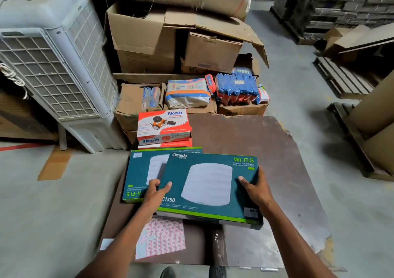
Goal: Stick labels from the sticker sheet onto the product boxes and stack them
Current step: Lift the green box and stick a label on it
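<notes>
Stacking underway: our left hand (156,190) and right hand (257,187) grip a Wi-Fi box (210,189) above the sticker sheet (163,238), beside one box (141,175) already on the tabletop (266,145); more probably remain.

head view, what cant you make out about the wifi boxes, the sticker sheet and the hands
- Second teal box: right part hidden under the held teal box.
- Sticker sheet: top edge covered by the held box, left side by the left forearm; label print too small to read.
- Left hand and right hand: fingers hidden beneath the box, only thumbs show.
</notes>
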`<state>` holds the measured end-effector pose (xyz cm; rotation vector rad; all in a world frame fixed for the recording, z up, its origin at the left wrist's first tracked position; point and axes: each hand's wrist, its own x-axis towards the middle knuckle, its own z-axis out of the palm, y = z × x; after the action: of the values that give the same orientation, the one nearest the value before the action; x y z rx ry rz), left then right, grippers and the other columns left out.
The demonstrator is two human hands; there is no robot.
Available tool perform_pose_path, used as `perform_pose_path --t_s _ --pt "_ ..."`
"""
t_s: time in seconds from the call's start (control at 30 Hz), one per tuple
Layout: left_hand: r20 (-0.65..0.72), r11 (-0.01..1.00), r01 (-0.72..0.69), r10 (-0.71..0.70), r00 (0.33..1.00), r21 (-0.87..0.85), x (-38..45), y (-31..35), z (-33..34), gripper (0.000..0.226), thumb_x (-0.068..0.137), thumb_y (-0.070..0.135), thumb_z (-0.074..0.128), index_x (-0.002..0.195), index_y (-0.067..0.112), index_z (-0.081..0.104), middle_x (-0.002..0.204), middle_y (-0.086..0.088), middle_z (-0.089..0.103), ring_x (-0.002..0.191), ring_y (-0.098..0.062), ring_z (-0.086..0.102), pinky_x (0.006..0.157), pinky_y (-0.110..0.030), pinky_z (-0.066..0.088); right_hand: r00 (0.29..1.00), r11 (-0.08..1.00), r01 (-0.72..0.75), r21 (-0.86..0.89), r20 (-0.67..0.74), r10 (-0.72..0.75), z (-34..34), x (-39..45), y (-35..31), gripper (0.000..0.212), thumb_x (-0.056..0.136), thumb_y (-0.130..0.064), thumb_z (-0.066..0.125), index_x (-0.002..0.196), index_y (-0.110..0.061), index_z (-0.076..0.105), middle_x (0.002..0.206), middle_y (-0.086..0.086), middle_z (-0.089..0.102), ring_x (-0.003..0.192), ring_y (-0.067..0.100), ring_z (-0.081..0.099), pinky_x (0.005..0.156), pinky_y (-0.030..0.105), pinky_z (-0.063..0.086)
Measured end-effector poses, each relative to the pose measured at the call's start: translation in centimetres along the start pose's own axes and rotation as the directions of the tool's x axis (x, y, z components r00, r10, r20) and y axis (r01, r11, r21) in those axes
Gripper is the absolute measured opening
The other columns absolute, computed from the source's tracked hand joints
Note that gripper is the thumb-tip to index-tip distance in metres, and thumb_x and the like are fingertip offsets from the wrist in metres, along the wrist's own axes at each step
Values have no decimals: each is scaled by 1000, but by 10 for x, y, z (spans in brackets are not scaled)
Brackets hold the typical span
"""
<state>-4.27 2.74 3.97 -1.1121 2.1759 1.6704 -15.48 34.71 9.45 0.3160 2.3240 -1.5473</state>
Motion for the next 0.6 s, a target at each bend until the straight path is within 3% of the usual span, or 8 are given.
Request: perform_pose_path --t_s 0.07,0.17,0.23,0.33,0.43,0.5,0.57,0.6 --pt "-51 996 -17 13 999 -93 -7 11 -19 52 88 56 70 120 25 44 117 7 55 107 -19 56 91 -38 46 999 998 -15 62 48 12 12 4 0 47 88 -25 79 121 -39 48 113 -4 71 97 23 72 88 50 60" --pt "-53 964 -51 38 998 -261 -12 38 -54 76 63 55 88 123 21 56 118 -7 71 103 -25 70 97 -48 53 996 988 -48 149 87 36 29 11 -1 38 88 -24 79 116 -35 54 109 -1 75 92 23 75 84 46 61" --pt "111 937 -37 80 991 -349 -28 64 -78 88 56 51 91 130 18 59 122 -12 72 109 -31 71 104 -51 50 987 977 -98 189 146 71 41 20 1 38 89 -28 79 121 -26 59 112 5 76 93 25 76 84 47 62" --pt "312 961 -17 106 944 -275 -59 104 -102 65 75 43 78 134 22 58 124 -9 72 114 -31 69 106 -48 48 952 974 -175 142 278 131 59 35 -2 42 90 -36 76 126 -19 62 109 9 77 93 29 76 84 51 62" --pt "63 975 -112 126 990 -192 -65 122 -107 84 72 50 75 145 26 42 124 -2 71 103 -22 73 93 -45 55 931 993 -103 -57 345 116 78 30 -28 37 92 -44 72 117 -18 63 101 1 75 86 19 74 81 36 60" --pt "-88 966 -155 140 986 -208 -72 129 -101 91 73 48 75 151 40 30 128 2 67 99 -18 73 85 -42 59 917 987 45 -155 399 21 91 20 -49 25 98 -38 66 111 -17 65 90 -2 66 78 14 63 73 25 48" --pt "-140 952 -209 181 974 -226 -80 133 -91 91 81 41 71 153 51 18 128 7 64 98 -15 73 83 -39 60 880 957 219 -192 463 -108 104 8 -69 21 102 -29 60 105 -10 70 85 0 64 79 17 58 72 26 42" --pt "-162 952 -213 179 970 -221 -83 134 -86 92 81 42 69 153 57 13 129 9 63 99 -14 72 86 -39 60 860 951 254 -174 491 -140 108 -1 -80 15 103 -22 57 103 -18 72 94 -1 67 89 18 61 77 26 45"
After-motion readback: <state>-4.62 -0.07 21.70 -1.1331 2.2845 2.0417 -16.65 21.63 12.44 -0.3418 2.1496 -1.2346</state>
